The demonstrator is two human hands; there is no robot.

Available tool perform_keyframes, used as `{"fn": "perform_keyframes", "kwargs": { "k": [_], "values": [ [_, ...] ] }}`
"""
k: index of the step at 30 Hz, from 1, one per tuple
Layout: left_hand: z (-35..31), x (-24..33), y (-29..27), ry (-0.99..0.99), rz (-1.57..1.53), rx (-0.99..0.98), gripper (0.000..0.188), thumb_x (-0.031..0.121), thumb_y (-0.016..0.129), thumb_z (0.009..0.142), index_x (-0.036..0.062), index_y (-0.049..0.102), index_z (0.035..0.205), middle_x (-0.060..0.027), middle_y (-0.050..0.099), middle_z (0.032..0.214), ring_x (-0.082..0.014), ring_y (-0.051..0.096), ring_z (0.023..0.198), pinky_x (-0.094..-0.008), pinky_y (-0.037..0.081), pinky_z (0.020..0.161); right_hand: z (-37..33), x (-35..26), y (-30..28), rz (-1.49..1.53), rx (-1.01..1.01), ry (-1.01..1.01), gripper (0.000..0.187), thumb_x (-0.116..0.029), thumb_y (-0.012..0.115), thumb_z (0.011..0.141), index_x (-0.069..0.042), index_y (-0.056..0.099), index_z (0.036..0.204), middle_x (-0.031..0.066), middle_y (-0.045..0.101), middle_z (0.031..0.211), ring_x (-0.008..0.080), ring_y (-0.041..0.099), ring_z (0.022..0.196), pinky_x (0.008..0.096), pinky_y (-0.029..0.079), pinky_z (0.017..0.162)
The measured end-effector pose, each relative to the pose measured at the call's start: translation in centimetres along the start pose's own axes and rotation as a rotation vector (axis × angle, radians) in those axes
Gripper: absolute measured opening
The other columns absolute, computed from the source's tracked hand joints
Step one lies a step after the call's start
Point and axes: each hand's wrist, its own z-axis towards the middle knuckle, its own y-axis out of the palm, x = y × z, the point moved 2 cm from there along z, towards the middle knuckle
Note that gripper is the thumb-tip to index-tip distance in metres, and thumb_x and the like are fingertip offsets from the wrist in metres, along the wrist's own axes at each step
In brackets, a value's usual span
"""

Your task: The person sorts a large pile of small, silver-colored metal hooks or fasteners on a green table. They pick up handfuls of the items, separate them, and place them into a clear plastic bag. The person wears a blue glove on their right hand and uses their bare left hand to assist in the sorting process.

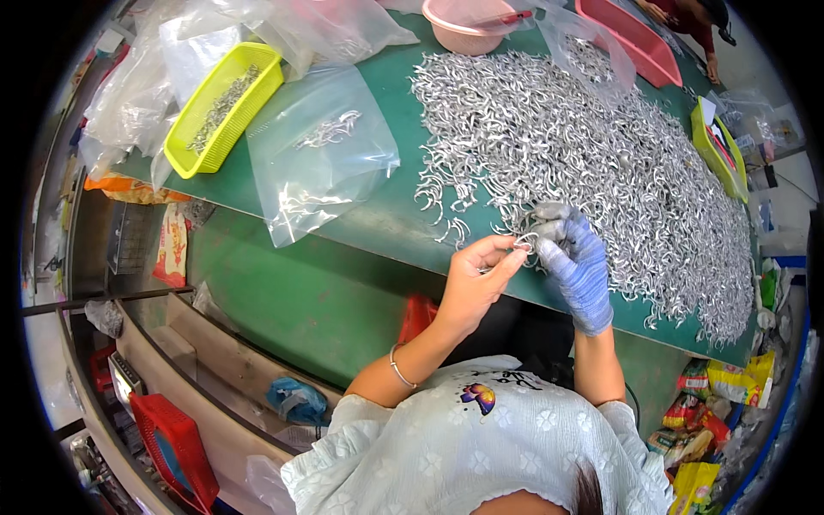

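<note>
Just above the table's near edge, my left hand (477, 281), bare with a bracelet at the wrist, pinches a small curved silvery metal piece (525, 239) between thumb and fingertips. My right hand (578, 268), in a blue glove with grey fingertips, meets it there. Its fingers are closed around more of these hook-like pieces, partly hidden by the glove. Beyond and to the right of both hands spreads a large heap of the same curved metal pieces (584, 146). To the left, a clear plastic bag (296, 176) lies flat with several pieces on it.
The green table (378, 240) also bears a yellow-green basket (254, 110) of small parts, a pink bowl (463, 40), a pink tray (650, 62) and another yellow-green basket (731, 184). Another person's hand (712, 69) rests at the far right. A red basket (184, 451) stands lower left.
</note>
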Motion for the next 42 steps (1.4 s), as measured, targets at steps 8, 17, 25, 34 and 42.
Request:
{"fn": "perform_keyframes", "kwargs": {
  "k": [8,17,25,34,42],
  "values": [
    [1.3,3.7,-4.3,0.057,0.067,0.151,0.017,0.018,0.064,0.094,0.0033,0.068,0.101,0.0086,0.046,0.061,-0.0004,0.032,0.048,-0.0194,0.021,0.042,0.3,0.4,-0.7,-0.284,0.093,-0.130,0.025,-0.007,0.067,0.081,-0.002,0.065,0.105,0.0142,0.061,0.113,0.0273,0.057,0.108,0.0359,0.043,0.097],
    [8.4,31.6,-23.0,0.613,0.468,0.745,0.027,0.022,0.065,0.093,-0.0029,0.068,0.101,0.0067,0.041,0.061,-0.0026,0.033,0.048,-0.0209,0.023,0.040,0.7,0.3,-0.9,-0.426,-0.002,-0.153,0.029,-0.012,0.069,0.080,-0.002,0.065,0.107,0.0172,0.061,0.112,0.0331,0.056,0.107,0.0410,0.042,0.096],
    [6.5,22.1,-13.3,0.617,0.476,0.425,0.033,0.029,0.061,0.095,0.0008,0.068,0.111,0.0103,0.041,0.058,-0.0005,0.033,0.047,-0.0194,0.023,0.041,7.9,0.3,-1.4,-0.707,0.002,-0.349,0.054,-0.027,0.072,0.079,-0.005,0.056,0.126,0.0206,0.054,0.127,0.0364,0.049,0.121,0.0452,0.037,0.104],
    [0.2,2.5,-4.8,-0.018,0.301,-0.154,0.026,0.019,0.055,0.098,0.0021,0.064,0.117,0.0076,0.041,0.062,-0.0015,0.034,0.053,-0.0188,0.024,0.045,16.5,2.5,4.6,-0.916,-0.170,-0.366,0.067,-0.027,0.081,0.068,-0.012,0.058,0.129,0.0171,0.051,0.135,0.0342,0.049,0.124,0.0419,0.039,0.106],
    [-0.3,0.5,-5.4,0.132,0.378,0.033,0.023,0.011,0.055,0.098,-0.0008,0.065,0.114,0.0062,0.045,0.063,-0.0020,0.035,0.057,-0.0203,0.027,0.050,13.2,2.3,3.6,-0.826,-0.135,-0.522,0.041,-0.017,0.075,0.072,-0.012,0.064,0.110,0.0160,0.056,0.119,0.0344,0.055,0.111,0.0436,0.044,0.096]
  ]
}}
